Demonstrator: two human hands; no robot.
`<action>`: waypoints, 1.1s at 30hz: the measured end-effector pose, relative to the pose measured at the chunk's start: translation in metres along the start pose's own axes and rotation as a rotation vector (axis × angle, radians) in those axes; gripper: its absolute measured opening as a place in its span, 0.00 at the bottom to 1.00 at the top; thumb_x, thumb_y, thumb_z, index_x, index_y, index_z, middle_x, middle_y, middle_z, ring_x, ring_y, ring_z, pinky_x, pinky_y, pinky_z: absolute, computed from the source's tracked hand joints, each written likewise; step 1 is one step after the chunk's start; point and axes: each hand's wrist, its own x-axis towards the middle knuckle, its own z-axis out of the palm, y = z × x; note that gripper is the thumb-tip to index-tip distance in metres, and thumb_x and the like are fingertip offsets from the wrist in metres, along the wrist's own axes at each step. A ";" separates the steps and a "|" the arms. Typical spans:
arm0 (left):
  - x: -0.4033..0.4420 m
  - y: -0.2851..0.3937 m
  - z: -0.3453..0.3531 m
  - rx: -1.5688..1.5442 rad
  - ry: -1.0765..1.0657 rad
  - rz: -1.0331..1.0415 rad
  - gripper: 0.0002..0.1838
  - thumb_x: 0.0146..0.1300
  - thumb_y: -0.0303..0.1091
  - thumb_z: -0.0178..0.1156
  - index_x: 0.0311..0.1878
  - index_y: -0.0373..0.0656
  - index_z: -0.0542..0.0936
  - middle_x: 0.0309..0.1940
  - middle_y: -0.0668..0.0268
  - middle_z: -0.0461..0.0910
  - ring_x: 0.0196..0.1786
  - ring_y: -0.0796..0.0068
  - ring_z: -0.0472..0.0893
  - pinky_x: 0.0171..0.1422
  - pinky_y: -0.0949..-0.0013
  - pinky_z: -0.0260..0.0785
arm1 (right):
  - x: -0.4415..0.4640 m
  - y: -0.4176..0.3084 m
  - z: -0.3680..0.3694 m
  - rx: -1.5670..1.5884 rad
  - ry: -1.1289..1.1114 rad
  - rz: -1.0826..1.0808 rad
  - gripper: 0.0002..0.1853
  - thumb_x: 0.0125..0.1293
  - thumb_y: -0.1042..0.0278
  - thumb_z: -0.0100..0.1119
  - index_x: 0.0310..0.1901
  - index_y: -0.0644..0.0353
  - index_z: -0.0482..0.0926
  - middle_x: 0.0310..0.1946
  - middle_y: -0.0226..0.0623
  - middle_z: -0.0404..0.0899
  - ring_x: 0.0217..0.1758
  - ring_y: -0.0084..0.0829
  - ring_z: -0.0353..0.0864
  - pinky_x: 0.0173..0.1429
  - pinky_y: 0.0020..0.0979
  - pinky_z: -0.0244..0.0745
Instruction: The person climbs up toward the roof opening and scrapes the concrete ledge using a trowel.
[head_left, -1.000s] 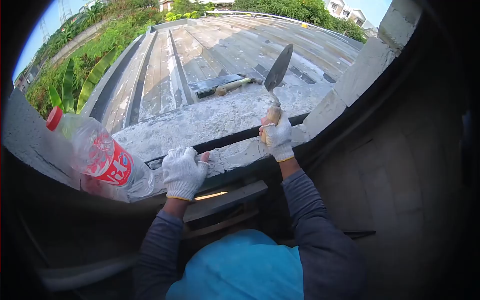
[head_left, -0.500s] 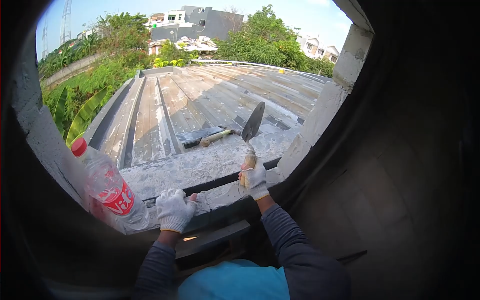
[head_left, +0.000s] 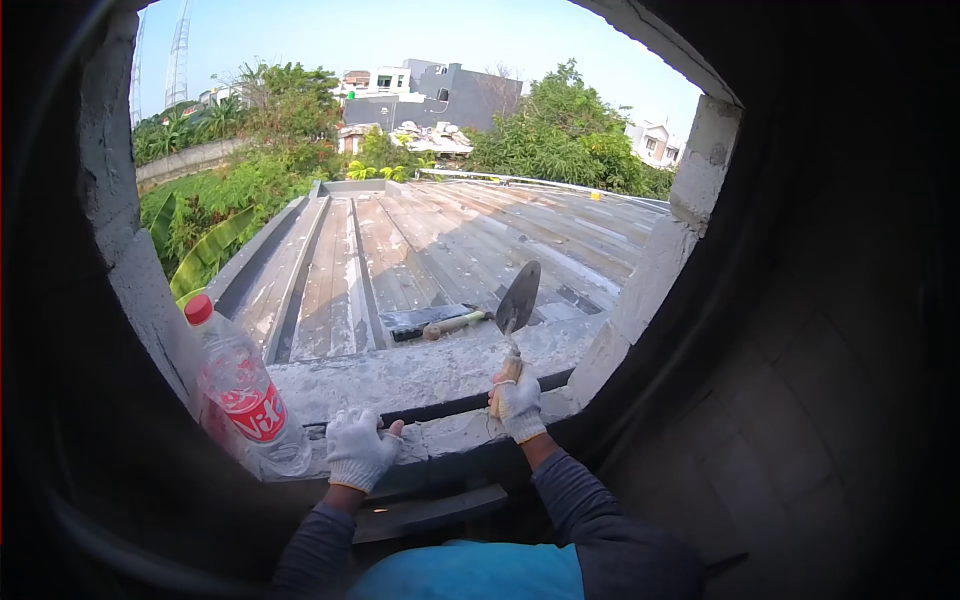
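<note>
My right hand (head_left: 521, 408), in a white knitted glove with bare fingertips, is closed round the wooden handle of a pointed trowel (head_left: 518, 298). The trowel's grey, mortar-stained blade points up and away over the roof. On the left, my left hand (head_left: 360, 448) wears a matching glove and rests on the rough sill (head_left: 455, 433) of a block wall opening. Its fingers curl over the sill and its thumb sticks out to the right. Beside it stands a clear plastic bottle (head_left: 250, 395) with a red cap and red label, leaning slightly left.
Beyond a dark gap lies a rough concrete ledge (head_left: 400, 371). A hammer (head_left: 455, 324) and a dark flat tool (head_left: 410, 320) lie there, near the ribbed metal roof (head_left: 400, 235). Pale blocks (head_left: 650, 270) frame the opening. Trees and buildings stand behind.
The camera view has tilted up, so the scene sits lower and slightly right. My right hand still holds the trowel, and my left hand stays on the sill.
</note>
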 end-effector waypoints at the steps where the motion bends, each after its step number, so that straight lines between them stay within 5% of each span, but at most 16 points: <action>1: -0.008 -0.003 -0.003 0.013 0.012 -0.009 0.19 0.59 0.51 0.72 0.30 0.44 0.83 0.31 0.60 0.83 0.39 0.51 0.81 0.48 0.51 0.70 | -0.001 0.000 0.001 -0.010 -0.012 0.011 0.18 0.66 0.74 0.64 0.54 0.59 0.69 0.35 0.36 0.78 0.23 0.28 0.81 0.23 0.33 0.81; 4: -0.039 -0.006 -0.031 -0.209 0.123 0.351 0.14 0.57 0.41 0.75 0.28 0.43 0.82 0.29 0.61 0.81 0.35 0.54 0.79 0.45 0.53 0.70 | 0.002 0.001 0.001 -0.022 -0.011 0.012 0.17 0.67 0.74 0.63 0.54 0.59 0.69 0.35 0.37 0.78 0.23 0.29 0.82 0.24 0.33 0.81; 7: -0.097 -0.021 -0.073 -0.734 -0.365 0.305 0.10 0.62 0.37 0.71 0.35 0.42 0.81 0.30 0.63 0.80 0.32 0.62 0.79 0.41 0.58 0.72 | 0.002 0.007 -0.004 0.004 -0.027 0.021 0.17 0.67 0.73 0.64 0.54 0.60 0.69 0.35 0.37 0.78 0.23 0.29 0.82 0.24 0.33 0.81; 9: -0.138 -0.038 -0.108 -1.146 -0.803 -0.178 0.07 0.59 0.29 0.72 0.34 0.40 0.81 0.46 0.60 0.86 0.41 0.65 0.87 0.47 0.61 0.76 | 0.005 0.006 -0.002 -0.002 -0.027 0.018 0.18 0.67 0.72 0.64 0.54 0.61 0.68 0.35 0.37 0.78 0.23 0.29 0.82 0.24 0.34 0.81; 10: -0.163 -0.044 -0.115 -1.147 -0.804 -0.179 0.07 0.59 0.29 0.72 0.34 0.40 0.81 0.46 0.60 0.86 0.41 0.65 0.87 0.47 0.61 0.76 | 0.003 0.005 -0.001 0.012 -0.030 0.030 0.18 0.67 0.71 0.64 0.54 0.61 0.69 0.35 0.37 0.78 0.23 0.29 0.82 0.24 0.34 0.81; 13: -0.225 -0.050 -0.132 -1.359 -0.937 -0.621 0.20 0.59 0.38 0.78 0.52 0.40 0.89 0.73 0.51 0.69 0.76 0.57 0.66 0.79 0.51 0.56 | -0.005 -0.004 0.001 0.006 -0.047 0.044 0.18 0.67 0.70 0.64 0.54 0.61 0.69 0.35 0.37 0.78 0.23 0.29 0.82 0.24 0.34 0.81; 14: -0.233 -0.039 -0.138 -1.353 -0.787 -0.679 0.26 0.58 0.34 0.73 0.57 0.29 0.83 0.65 0.56 0.79 0.57 0.73 0.81 0.64 0.64 0.72 | -0.006 -0.007 0.002 -0.012 -0.069 0.048 0.18 0.67 0.70 0.64 0.54 0.61 0.69 0.35 0.37 0.78 0.23 0.29 0.82 0.24 0.35 0.80; 15: -0.246 -0.051 -0.122 -1.358 -0.783 -0.694 0.26 0.58 0.34 0.73 0.57 0.29 0.83 0.65 0.56 0.79 0.57 0.73 0.81 0.64 0.64 0.72 | -0.003 -0.005 0.002 -0.019 -0.076 0.059 0.18 0.67 0.70 0.64 0.54 0.61 0.69 0.35 0.37 0.78 0.23 0.29 0.82 0.24 0.35 0.80; 17: -0.287 -0.101 -0.076 -1.095 0.105 -0.829 0.08 0.66 0.28 0.65 0.47 0.40 0.81 0.47 0.62 0.83 0.38 0.72 0.84 0.43 0.69 0.75 | 0.002 0.003 -0.003 -0.145 -0.134 0.038 0.18 0.69 0.69 0.65 0.55 0.59 0.68 0.36 0.35 0.77 0.25 0.24 0.80 0.25 0.31 0.78; 19: -0.323 -0.135 -0.091 -0.715 0.433 -0.787 0.10 0.73 0.31 0.56 0.54 0.42 0.78 0.40 0.66 0.78 0.33 0.75 0.79 0.39 0.75 0.71 | 0.004 0.008 -0.006 -0.146 -0.172 0.008 0.19 0.69 0.69 0.65 0.55 0.59 0.68 0.37 0.34 0.76 0.25 0.24 0.80 0.26 0.30 0.79; 21: -0.260 -0.034 -0.141 -0.652 0.711 -1.183 0.13 0.74 0.36 0.57 0.55 0.41 0.75 0.38 0.67 0.75 0.36 0.78 0.77 0.43 0.70 0.71 | -0.002 -0.003 -0.005 -0.078 -0.176 0.116 0.18 0.69 0.66 0.65 0.54 0.59 0.69 0.35 0.33 0.77 0.25 0.25 0.80 0.26 0.31 0.79; 23: -0.312 -0.055 -0.129 -0.573 0.535 -1.092 0.15 0.73 0.38 0.60 0.57 0.41 0.77 0.42 0.65 0.77 0.42 0.76 0.79 0.47 0.70 0.72 | -0.006 -0.009 -0.002 -0.044 -0.173 0.104 0.18 0.69 0.65 0.66 0.53 0.59 0.70 0.34 0.34 0.77 0.25 0.25 0.81 0.25 0.31 0.79; 27: -0.349 -0.038 -0.133 -0.495 -0.623 -0.630 0.18 0.65 0.33 0.67 0.58 0.43 0.81 0.50 0.61 0.81 0.48 0.65 0.81 0.63 0.62 0.72 | -0.007 -0.012 -0.005 -0.050 -0.160 0.145 0.18 0.68 0.64 0.66 0.53 0.60 0.70 0.35 0.36 0.78 0.27 0.31 0.82 0.28 0.35 0.83; 29: -0.364 -0.048 -0.131 -0.615 -0.532 -0.795 0.16 0.66 0.28 0.62 0.57 0.36 0.80 0.51 0.58 0.80 0.50 0.63 0.80 0.64 0.60 0.71 | -0.010 -0.018 0.001 0.003 -0.128 0.132 0.18 0.68 0.65 0.66 0.53 0.60 0.70 0.35 0.36 0.78 0.27 0.31 0.82 0.28 0.35 0.83; 31: -0.355 -0.070 -0.140 -0.305 0.267 -1.120 0.16 0.68 0.25 0.54 0.57 0.31 0.78 0.51 0.57 0.78 0.52 0.66 0.78 0.63 0.62 0.71 | -0.012 -0.016 -0.002 0.041 -0.085 0.122 0.18 0.69 0.65 0.65 0.53 0.61 0.70 0.35 0.37 0.78 0.27 0.31 0.82 0.28 0.35 0.83; 33: -0.327 -0.072 -0.156 -0.184 0.596 -1.215 0.15 0.69 0.23 0.49 0.56 0.29 0.76 0.50 0.58 0.77 0.50 0.67 0.77 0.61 0.64 0.71 | -0.009 -0.011 -0.006 0.048 -0.054 0.096 0.19 0.68 0.68 0.66 0.53 0.64 0.67 0.35 0.38 0.78 0.26 0.30 0.82 0.27 0.33 0.82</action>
